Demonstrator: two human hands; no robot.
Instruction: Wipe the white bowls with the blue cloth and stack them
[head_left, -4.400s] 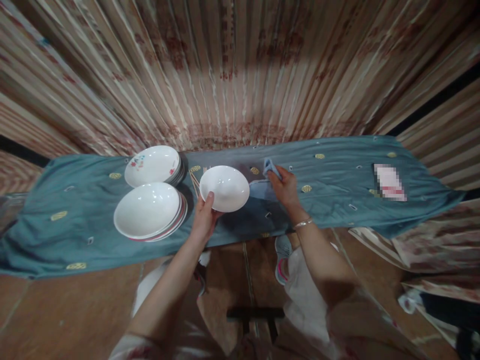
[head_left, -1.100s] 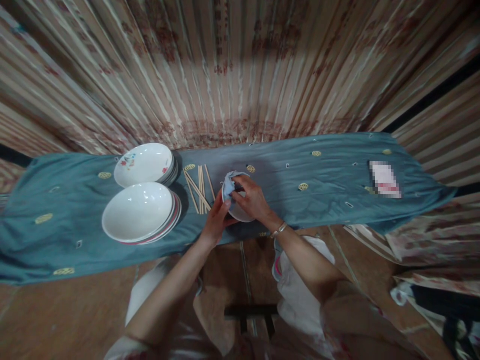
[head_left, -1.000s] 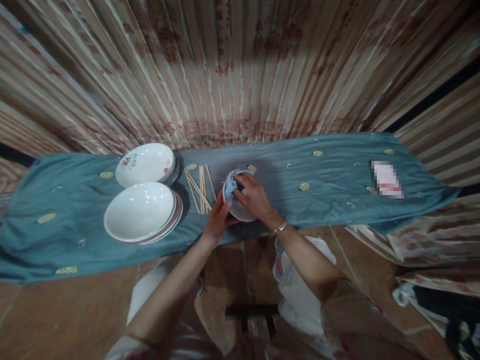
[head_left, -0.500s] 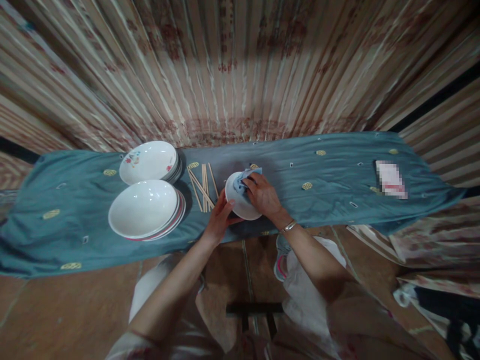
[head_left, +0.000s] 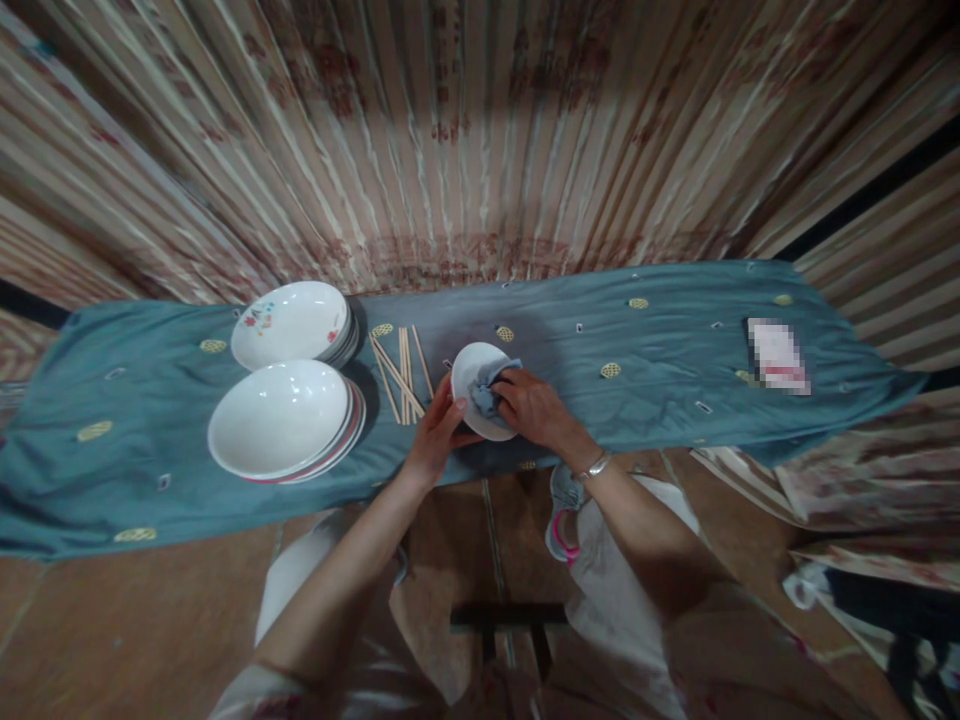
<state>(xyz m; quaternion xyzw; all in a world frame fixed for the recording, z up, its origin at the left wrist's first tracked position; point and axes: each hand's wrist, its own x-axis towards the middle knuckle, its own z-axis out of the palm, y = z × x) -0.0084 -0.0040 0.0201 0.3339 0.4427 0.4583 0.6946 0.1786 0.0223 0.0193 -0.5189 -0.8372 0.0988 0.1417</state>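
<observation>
We find the small bowl (head_left: 465,366) directly between the two hands, above the table (head_left: 675,370), about midway along its length and closer to the front edge than the back. Being round, the bowl offers no long axis; its mouth is turned upward. We cannot tell whether its base touches the table.

The left hand (head_left: 435,430) grips the bowl's left side, thumb at the rim and fingers below. The right hand (head_left: 536,405) pinches a blue cloth (head_left: 486,389), bunched inside the bowl, against its inner wall. Both hands are equally near the bowl.

Left of the left hand we note loose chopsticks (head_left: 405,375), mostly running front to back, one lying slantwise across others; the left hand is nearer to these.

Toward the table's left end stand two stacks: large bowls (head_left: 279,420) at the front edge, one nested in another, and floral plates (head_left: 291,322) at the back edge. Near the right end lies a blurred item (head_left: 780,355), which we cannot identify.
</observation>
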